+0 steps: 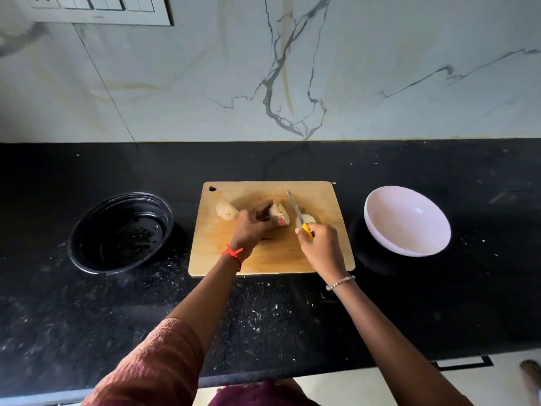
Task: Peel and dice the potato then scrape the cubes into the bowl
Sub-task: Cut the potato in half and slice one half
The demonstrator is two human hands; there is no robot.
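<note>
veined white marble wall behind speckled black counter

The rectangular wooden cutting board is pale honey-tan. The cut potato pieces show beige-brown skin and cream flesh. The small kitchen knife has a bright yellow handle and a silver-grey blade. The round glossy bowl is white, faintly pink; the round ridged basin is black. The polished stone counter is black flecked with white, the marble wall white with grey veins and yellowish streaks. A red thread rings the left wrist, a silver beaded bracelet the right; the woven sleeve is rust-pink.
</note>
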